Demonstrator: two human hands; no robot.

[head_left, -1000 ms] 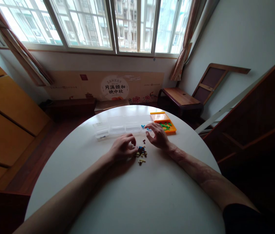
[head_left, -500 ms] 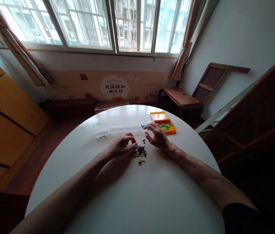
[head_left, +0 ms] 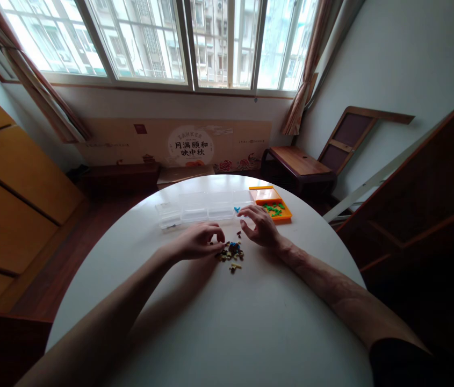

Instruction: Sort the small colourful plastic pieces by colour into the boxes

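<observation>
Nearest, on the white table (head_left: 227, 328), a small yellow piece (head_left: 237, 266) and a dark piece (head_left: 232, 270), just apart from a heap of small pieces (head_left: 234, 248) in yellow, brown and blue. Heaped between both hands, likely for easy reach from either side. At the heap's left edge, the left hand (head_left: 199, 240), thumb and forefinger curled close together; cannot tell whether pinching anything. Held low, probably to bring the fingertips level with such tiny pieces.

Just beyond the heap, a lone brown piece (head_left: 239, 234). On the right, the right hand (head_left: 261, 226), fingers loosely spread, thumb apart from forefinger, nothing visible between; poised perhaps for ready access to the boxes.

Farther, a long see-through box (head_left: 219, 214) with compartments in a row, turned lengthwise across the table, probably for reach along its length. In the right-end compartment, blue pieces (head_left: 237, 209), partly hidden by fingers. Just beside, farther right, an orange box (head_left: 285, 218) with green pieces (head_left: 274, 209) scattered inside.
</observation>
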